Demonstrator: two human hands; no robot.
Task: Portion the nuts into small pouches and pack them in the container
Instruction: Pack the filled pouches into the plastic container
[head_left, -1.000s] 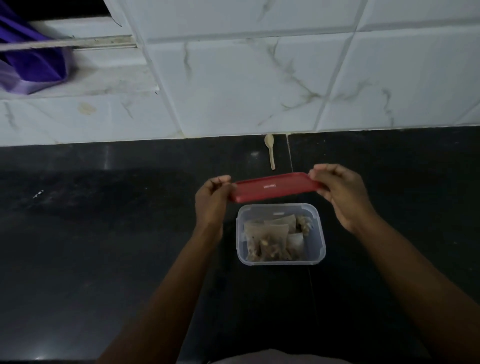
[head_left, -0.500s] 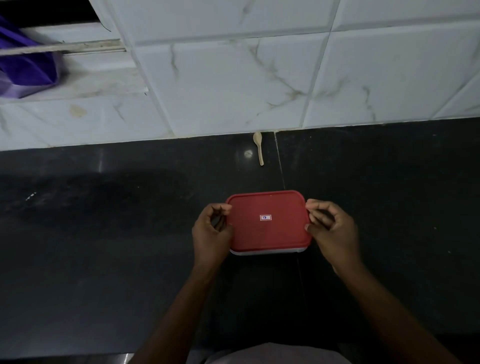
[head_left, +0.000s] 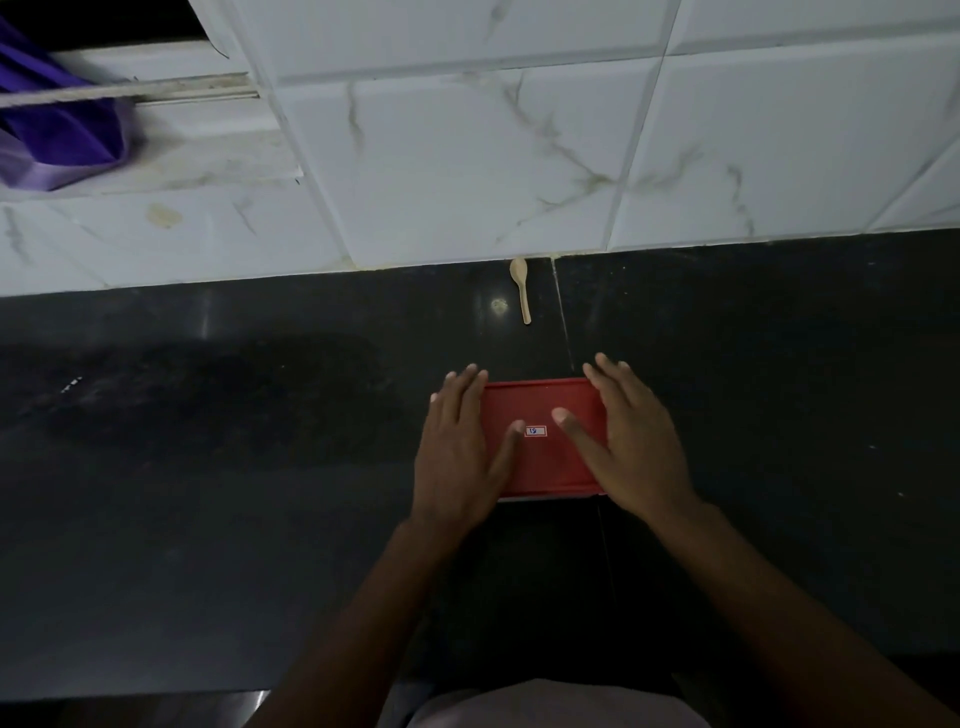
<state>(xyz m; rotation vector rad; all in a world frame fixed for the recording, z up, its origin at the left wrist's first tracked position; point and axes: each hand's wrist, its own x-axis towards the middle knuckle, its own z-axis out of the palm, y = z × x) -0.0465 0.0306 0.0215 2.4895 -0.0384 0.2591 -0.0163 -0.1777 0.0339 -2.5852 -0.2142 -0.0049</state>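
Observation:
The container sits on the black counter with its red lid (head_left: 543, 457) on top, so the pouches of nuts inside are hidden. A small white label shows near the lid's middle. My left hand (head_left: 460, 449) lies flat over the lid's left edge, fingers spread. My right hand (head_left: 626, 441) lies flat over the right edge, fingers spread, thumb near the label. Neither hand grips anything.
A small wooden spoon (head_left: 521, 288) lies at the back of the black counter (head_left: 208, 493), near the white marble-tiled wall (head_left: 467, 156). A purple cloth (head_left: 57, 130) hangs at the upper left by a window ledge.
The red lid came down from above the open container onto it. My hands went from pinching the lid's ends to lying flat on top of it.

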